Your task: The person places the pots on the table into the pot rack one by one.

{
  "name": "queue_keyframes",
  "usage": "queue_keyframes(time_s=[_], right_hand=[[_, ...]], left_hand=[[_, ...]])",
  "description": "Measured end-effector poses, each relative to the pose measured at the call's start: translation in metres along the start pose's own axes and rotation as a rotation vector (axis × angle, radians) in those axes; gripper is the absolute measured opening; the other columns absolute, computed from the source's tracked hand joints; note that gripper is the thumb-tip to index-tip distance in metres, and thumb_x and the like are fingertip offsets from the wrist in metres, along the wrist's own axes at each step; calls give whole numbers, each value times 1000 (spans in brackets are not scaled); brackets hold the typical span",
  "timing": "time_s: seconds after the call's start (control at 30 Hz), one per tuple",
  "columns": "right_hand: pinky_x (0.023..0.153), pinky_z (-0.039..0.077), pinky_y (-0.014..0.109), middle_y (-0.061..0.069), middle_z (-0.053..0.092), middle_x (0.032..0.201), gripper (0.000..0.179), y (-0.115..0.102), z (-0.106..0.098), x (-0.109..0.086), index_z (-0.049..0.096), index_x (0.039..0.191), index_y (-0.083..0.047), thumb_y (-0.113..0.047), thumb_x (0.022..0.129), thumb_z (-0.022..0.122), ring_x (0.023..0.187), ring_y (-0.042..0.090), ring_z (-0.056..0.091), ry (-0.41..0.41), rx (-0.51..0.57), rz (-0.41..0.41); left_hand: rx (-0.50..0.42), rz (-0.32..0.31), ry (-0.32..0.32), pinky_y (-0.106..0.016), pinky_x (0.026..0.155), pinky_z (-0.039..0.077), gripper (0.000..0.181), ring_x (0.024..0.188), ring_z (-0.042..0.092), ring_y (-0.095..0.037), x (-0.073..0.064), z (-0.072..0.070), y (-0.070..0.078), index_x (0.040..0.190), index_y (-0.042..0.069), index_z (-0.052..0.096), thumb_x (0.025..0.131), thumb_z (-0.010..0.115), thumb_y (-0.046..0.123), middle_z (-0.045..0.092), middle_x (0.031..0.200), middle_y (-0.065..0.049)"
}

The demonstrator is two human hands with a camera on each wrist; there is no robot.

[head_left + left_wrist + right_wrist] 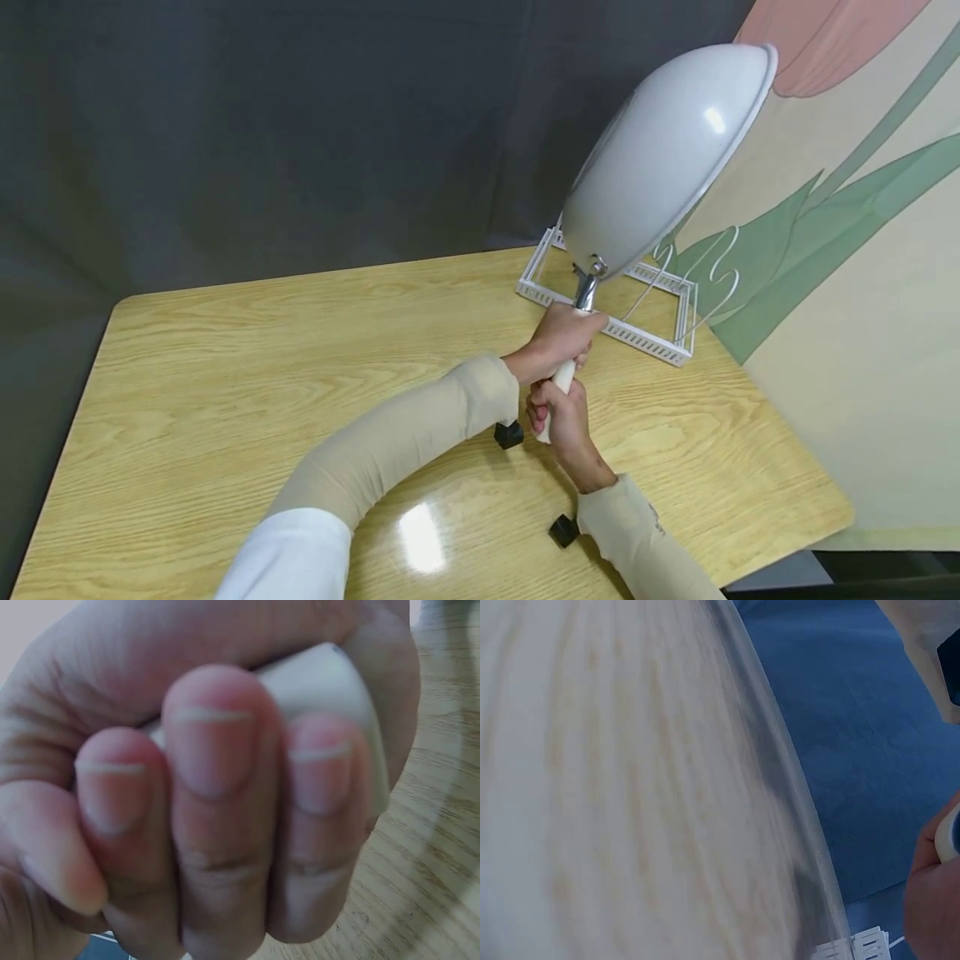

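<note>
Both my hands hold one large white pan (660, 150) by its long white handle (562, 377). My left hand (558, 337) is closed tightly around the upper part, just below the metal joint (586, 293); the left wrist view shows its fingers (225, 847) curled over the handle. My right hand (566, 417) grips lower down, near the handle's end, and sits close to the left one. The right wrist view catches only part of that hand at its edge, so I cannot tell quite how every finger lies.

The pan stands steeply tilted beyond my hands, bowl upward, its rounded outside toward me and its rim along the right. Behind it, near the table's far right corner, a white rack (645, 340) with curling wire hooks (737, 279) rests on the wooden table (262, 375). The pan overlaps the rack from where I look, and whether the two touch is unclear. A dark curtain (300, 125) hangs behind.

As for progress, I judge this to be about midway: the pan is up and firmly in both hands, so the lifting part is done. Setting it down and letting go are left.
</note>
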State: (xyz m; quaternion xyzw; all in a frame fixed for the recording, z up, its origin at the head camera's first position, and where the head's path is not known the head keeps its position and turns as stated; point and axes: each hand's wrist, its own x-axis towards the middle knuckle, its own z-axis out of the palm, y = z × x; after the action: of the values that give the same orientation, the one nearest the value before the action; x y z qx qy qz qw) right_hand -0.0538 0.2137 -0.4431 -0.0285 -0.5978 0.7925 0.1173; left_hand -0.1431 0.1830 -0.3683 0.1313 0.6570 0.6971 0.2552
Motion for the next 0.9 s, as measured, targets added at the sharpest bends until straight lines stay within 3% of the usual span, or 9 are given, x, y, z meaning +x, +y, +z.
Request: queue_keyframes(time_s=[0.4,0.63,0.9], right_hand=[[35,30,20,-6,40,50,22,3,-1,-4,41,66,-10,10,74,37,38,5,41,-60,136,11],[35,31,20,-7,41,52,25,4,-4,-4,42,70,-14,10,76,34,38,4,42,-123,281,52],[35,34,17,-6,36,52,28,5,-6,-9,40,68,-14,10,78,30,38,3,42,-146,384,104]], left_hand=[[13,9,23,-23,38,39,29,39,42,-11,0,3,-3,64,15,52,90,65,13,47,49,1],[73,-19,26,-24,39,38,27,39,42,-12,4,3,-5,66,14,53,90,67,14,46,48,2],[61,-48,48,-23,37,37,30,37,42,-11,6,10,-13,66,12,56,92,71,12,45,46,3]])
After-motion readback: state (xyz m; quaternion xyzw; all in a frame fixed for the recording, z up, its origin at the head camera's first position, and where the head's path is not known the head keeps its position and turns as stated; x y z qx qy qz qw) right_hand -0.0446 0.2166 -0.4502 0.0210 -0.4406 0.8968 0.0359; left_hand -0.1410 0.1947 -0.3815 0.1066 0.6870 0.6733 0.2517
